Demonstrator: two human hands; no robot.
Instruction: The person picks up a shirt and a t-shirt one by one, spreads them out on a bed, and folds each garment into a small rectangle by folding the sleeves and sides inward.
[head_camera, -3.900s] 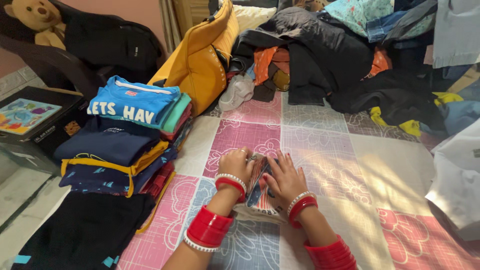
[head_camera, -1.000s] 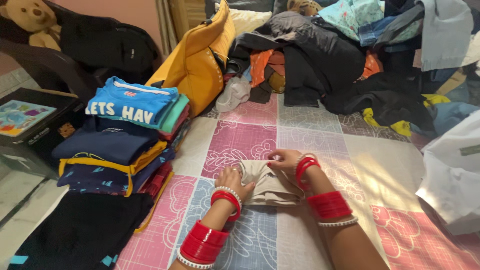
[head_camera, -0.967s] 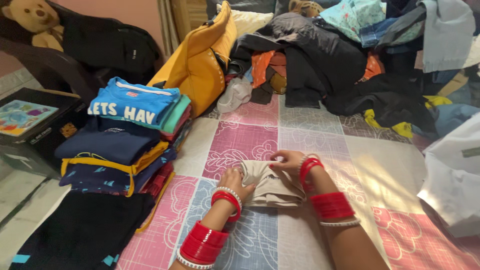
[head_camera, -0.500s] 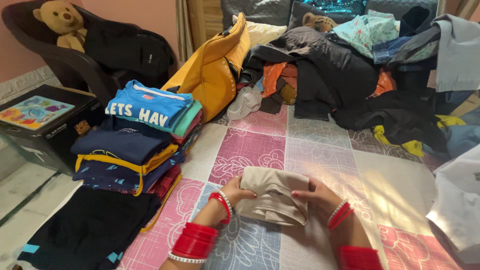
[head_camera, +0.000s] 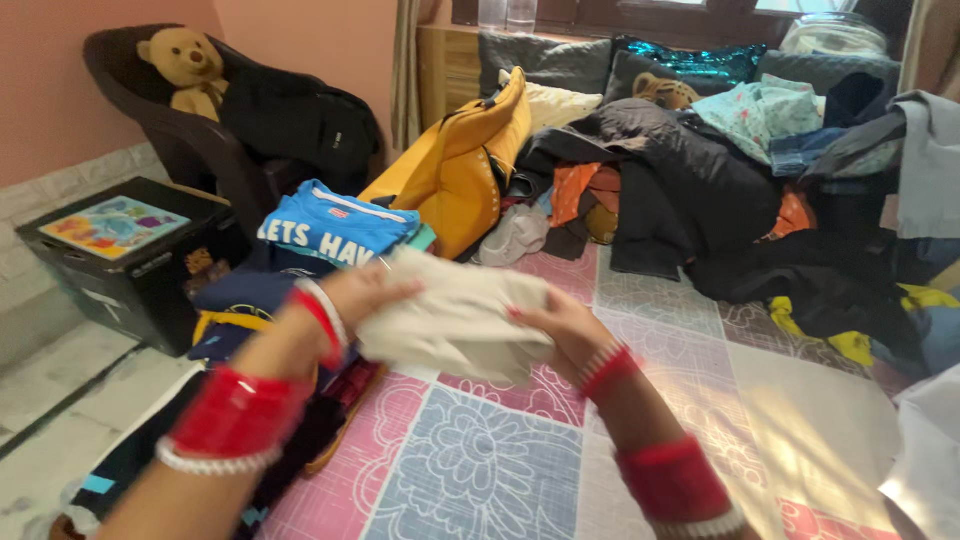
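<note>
- Left hand (head_camera: 365, 290): closed on the left edge of the folded beige garment (head_camera: 455, 315), fingers lying over its top. Red bangles ring the wrist and forearm. The hand is motion-blurred.
- Right hand (head_camera: 555, 325): closed on the right edge of the same garment, thumb on top and fingers beneath. Red bangles ring this arm as well.
- Folded beige garment: held between both hands, lifted clear of the patterned bedsheet (head_camera: 480, 470). It sits just right of the stack of folded clothes (head_camera: 300, 290) and overlaps the stack's right edge in the head view.
- Stack of folded clothes: a blue printed T-shirt (head_camera: 335, 225) lies on top, with dark blue items and a yellow-trimmed item below.
- Yellow bag (head_camera: 455, 170): stands behind the stack, leaning against the pile of unfolded clothes (head_camera: 700, 190).
- Dark chair (head_camera: 190, 150): at far left, holding a teddy bear (head_camera: 190, 65) and a black garment.
- Black box (head_camera: 130, 260): beside the chair, with a colourful board on its lid.
</note>
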